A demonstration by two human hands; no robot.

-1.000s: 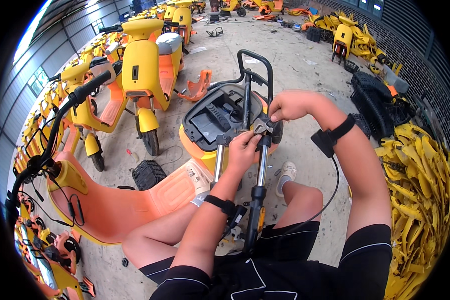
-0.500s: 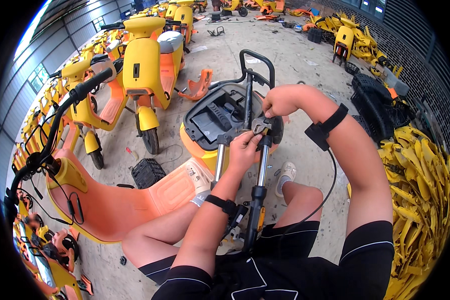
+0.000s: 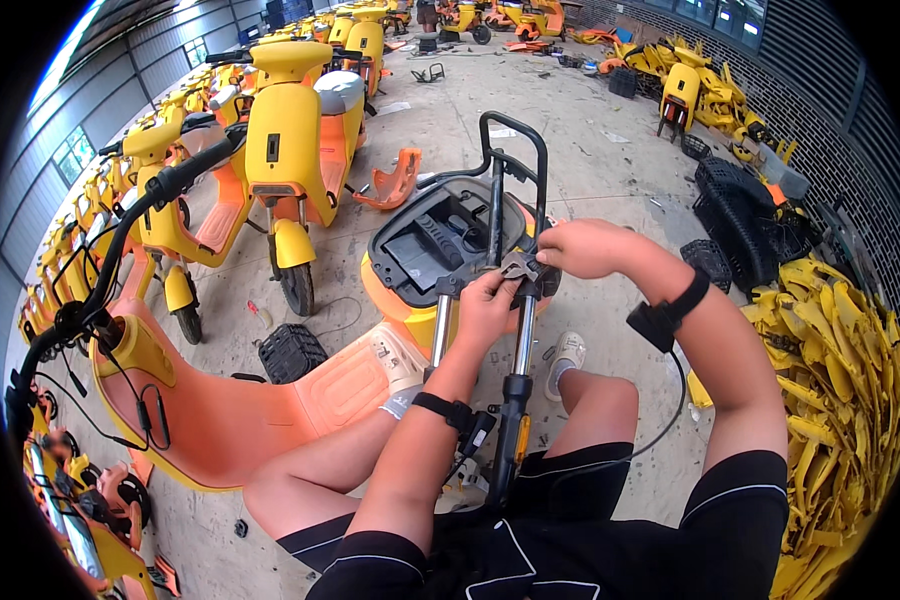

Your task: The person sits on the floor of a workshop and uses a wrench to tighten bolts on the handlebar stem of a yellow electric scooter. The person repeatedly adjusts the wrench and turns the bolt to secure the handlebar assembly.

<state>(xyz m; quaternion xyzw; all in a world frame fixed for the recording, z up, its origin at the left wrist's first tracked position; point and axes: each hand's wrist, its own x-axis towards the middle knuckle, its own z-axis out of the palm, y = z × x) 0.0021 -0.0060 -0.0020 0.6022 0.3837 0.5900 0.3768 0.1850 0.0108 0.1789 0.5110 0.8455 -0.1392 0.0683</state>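
Observation:
Between my knees stands a scooter front fork (image 3: 511,425), black below, with two shiny tubes rising to a dark crossbar and a black stem (image 3: 496,205). My left hand (image 3: 486,308) is closed at the crossbar, fingers pinched on a grey metal wrench (image 3: 515,266) whose jaw-like head lies by the top of the right tube. Close beside it, my right hand (image 3: 582,249) has its thumb and fingers pressed together at the right end of the crossbar. Whatever sits in that pinch is too small and covered to make out.
An orange and yellow scooter body (image 3: 260,420) lies at my left, its dark seat-box part (image 3: 395,280) beyond the fork. Upright yellow scooters (image 3: 275,140) line the left. Yellow panels (image 3: 840,400) pile up at right, near black plastic parts (image 3: 735,215). A black crate-like piece (image 3: 291,352) lies on the floor.
My right hand has lowered toward the crossbar, its wrist dropping and its elbow moving outward. The wrench head has shifted slightly down; my left hand stays nearly in place.

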